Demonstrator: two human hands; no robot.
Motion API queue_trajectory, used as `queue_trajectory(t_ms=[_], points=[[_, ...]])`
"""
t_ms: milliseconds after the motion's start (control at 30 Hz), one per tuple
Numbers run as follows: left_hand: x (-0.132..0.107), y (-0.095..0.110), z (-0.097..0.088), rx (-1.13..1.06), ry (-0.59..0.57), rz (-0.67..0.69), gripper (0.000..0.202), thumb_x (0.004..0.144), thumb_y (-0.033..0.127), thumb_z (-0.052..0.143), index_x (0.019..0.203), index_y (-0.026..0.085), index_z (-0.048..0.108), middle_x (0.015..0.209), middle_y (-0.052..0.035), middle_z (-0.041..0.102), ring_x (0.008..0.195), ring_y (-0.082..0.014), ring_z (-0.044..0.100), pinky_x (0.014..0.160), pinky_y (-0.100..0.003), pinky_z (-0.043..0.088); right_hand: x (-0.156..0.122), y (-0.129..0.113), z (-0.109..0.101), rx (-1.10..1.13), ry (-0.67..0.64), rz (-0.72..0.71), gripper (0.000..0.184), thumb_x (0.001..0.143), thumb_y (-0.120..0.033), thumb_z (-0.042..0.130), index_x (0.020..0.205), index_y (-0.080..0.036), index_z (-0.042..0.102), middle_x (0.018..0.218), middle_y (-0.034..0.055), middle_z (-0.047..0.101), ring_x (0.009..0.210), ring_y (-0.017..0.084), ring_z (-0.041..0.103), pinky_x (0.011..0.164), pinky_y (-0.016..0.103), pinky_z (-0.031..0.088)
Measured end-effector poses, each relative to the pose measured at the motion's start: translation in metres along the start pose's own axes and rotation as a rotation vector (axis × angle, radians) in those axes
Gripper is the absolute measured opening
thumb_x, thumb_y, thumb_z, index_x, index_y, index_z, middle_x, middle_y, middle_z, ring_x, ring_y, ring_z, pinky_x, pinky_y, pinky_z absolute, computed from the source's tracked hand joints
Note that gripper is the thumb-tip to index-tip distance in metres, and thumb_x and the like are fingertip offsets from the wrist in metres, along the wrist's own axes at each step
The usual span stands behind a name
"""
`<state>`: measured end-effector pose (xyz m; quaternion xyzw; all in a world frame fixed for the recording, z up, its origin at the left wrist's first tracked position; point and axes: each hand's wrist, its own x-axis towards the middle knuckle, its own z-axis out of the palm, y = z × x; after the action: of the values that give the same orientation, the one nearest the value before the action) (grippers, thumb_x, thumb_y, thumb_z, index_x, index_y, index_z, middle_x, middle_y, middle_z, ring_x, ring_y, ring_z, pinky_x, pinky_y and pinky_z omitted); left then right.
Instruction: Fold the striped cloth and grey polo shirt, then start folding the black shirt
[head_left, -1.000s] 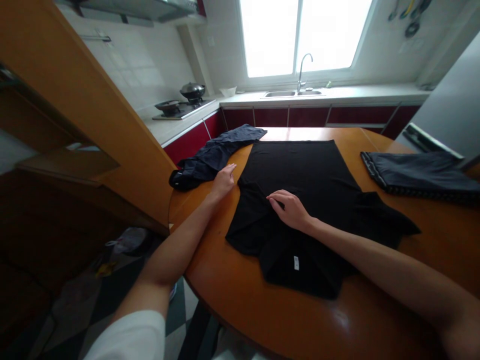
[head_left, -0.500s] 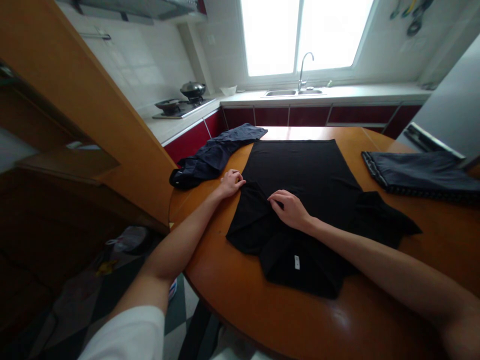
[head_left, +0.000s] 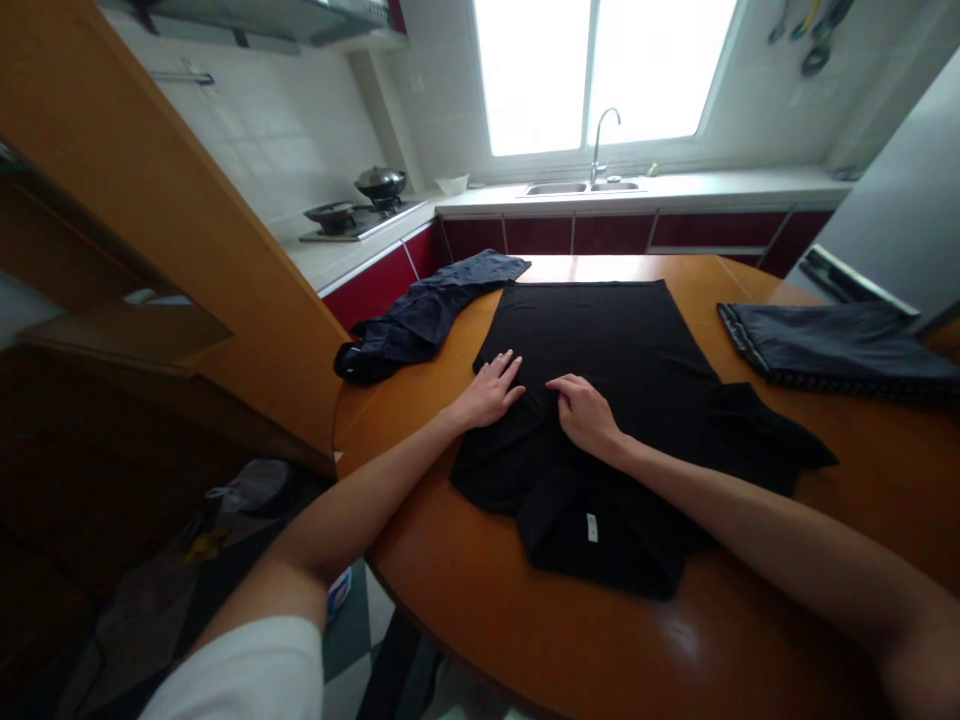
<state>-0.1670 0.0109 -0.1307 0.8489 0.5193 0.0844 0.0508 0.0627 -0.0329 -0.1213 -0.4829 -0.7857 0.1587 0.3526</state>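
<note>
A black short-sleeved T-shirt (head_left: 600, 330) lies spread on the wooden table (head_left: 480, 620), its hem toward the window and its collar with a white label toward me. My left hand (head_left: 489, 392) rests open and flat, fingers spread, on the shirt's left side by the sleeve. To the right of it, my right hand (head_left: 587, 415) is over the middle of the shirt, fingers curled in and index finger foremost; no cloth shows pinched in it. The right sleeve sticks out, slightly rumpled.
Dark blue crumpled clothing (head_left: 427, 315) lies at the table's left edge. A folded dark grey garment (head_left: 832, 340) is on the right side. Behind the table are a counter with a sink (head_left: 559, 188) and a stove with pans (head_left: 381, 184). A wooden partition (head_left: 247, 260) stands left.
My left hand has moved right from the shirt's left edge onto the cloth, and its fingers have spread. The folded-in left sleeve area looks flatter. My right hand has shifted slightly right.
</note>
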Motion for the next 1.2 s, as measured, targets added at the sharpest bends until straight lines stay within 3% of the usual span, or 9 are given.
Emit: queue_trajectory(t_ms=[267,467,633,733,833,933,1033,1200], points=[[0.000,0.001,-0.004,0.080,-0.061,-0.037,0.074,0.102,0.061,0.029,0.161,0.017,0.022,0.168,-0.0162,0.012,0.154,-0.0355,0.012,0.123,-0.051,0.017,0.000,0.003,0.005,-0.056,-0.039,-0.041,0.030,0.090,-0.007,0.050,0.102,-0.020,0.074,0.112,0.0071,0.071,0.105,0.022,0.063,0.097,0.036,0.048],[-0.006,0.016,-0.012,0.079,0.031,0.081,0.069,0.103,0.054,0.031,0.161,0.018,0.022,0.168,-0.0124,0.015,0.156,-0.0272,0.009,0.125,-0.049,0.012,0.000,0.004,0.004,-0.095,-0.052,-0.069,0.031,0.087,-0.004,0.051,0.099,-0.021,0.075,0.108,0.0068,0.071,0.105,0.022,0.063,0.096,0.035,0.049],[-0.009,0.026,-0.007,0.049,-0.110,0.081,0.071,0.102,0.060,0.027,0.161,0.021,0.022,0.168,-0.0111,0.015,0.156,-0.0284,0.008,0.124,-0.050,0.013,0.000,0.004,0.003,-0.154,-0.079,-0.129,0.030,0.088,-0.005,0.053,0.098,-0.021,0.076,0.110,0.0089,0.070,0.106,0.023,0.062,0.096,0.036,0.049],[-0.007,0.023,-0.005,0.035,-0.128,0.082,0.074,0.102,0.063,0.025,0.161,0.019,0.021,0.168,-0.0112,0.013,0.156,-0.0275,0.006,0.124,-0.049,0.012,-0.001,0.003,0.002,-0.169,-0.090,-0.142,0.029,0.088,-0.005,0.053,0.099,-0.020,0.076,0.110,0.0102,0.069,0.105,0.024,0.062,0.095,0.036,0.049],[-0.003,0.007,-0.008,0.022,-0.113,-0.002,0.076,0.101,0.064,0.027,0.162,0.019,0.019,0.168,-0.0125,0.010,0.156,-0.0286,0.006,0.124,-0.052,0.011,-0.001,0.001,0.001,-0.165,-0.094,-0.145,0.027,0.089,-0.006,0.054,0.099,-0.020,0.076,0.110,0.0098,0.069,0.104,0.024,0.062,0.094,0.036,0.049],[0.002,-0.024,-0.013,0.012,-0.114,-0.205,0.078,0.100,0.063,0.028,0.161,0.015,0.018,0.167,-0.0163,0.011,0.155,-0.0322,0.008,0.122,-0.058,0.013,-0.001,0.000,-0.001,-0.164,-0.097,-0.144,0.025,0.090,-0.009,0.054,0.098,-0.020,0.076,0.110,0.0093,0.069,0.103,0.024,0.062,0.092,0.037,0.049],[0.006,-0.058,-0.018,-0.044,-0.055,-0.338,0.072,0.100,0.058,0.034,0.156,0.012,0.034,0.164,-0.0190,0.023,0.153,-0.0358,0.018,0.120,-0.061,0.019,-0.001,0.000,0.000,-0.157,-0.103,-0.146,0.024,0.091,-0.011,0.054,0.098,-0.019,0.076,0.110,0.0098,0.069,0.103,0.024,0.062,0.092,0.038,0.049],[0.009,-0.087,-0.029,-0.133,0.172,-0.352,0.050,0.099,0.032,0.036,0.137,0.008,0.059,0.145,-0.0175,0.056,0.136,-0.0277,0.052,0.116,-0.040,0.038,-0.002,0.002,0.002,-0.167,-0.109,-0.146,0.024,0.092,-0.012,0.054,0.098,-0.020,0.076,0.111,0.0094,0.069,0.104,0.023,0.061,0.093,0.036,0.048]])
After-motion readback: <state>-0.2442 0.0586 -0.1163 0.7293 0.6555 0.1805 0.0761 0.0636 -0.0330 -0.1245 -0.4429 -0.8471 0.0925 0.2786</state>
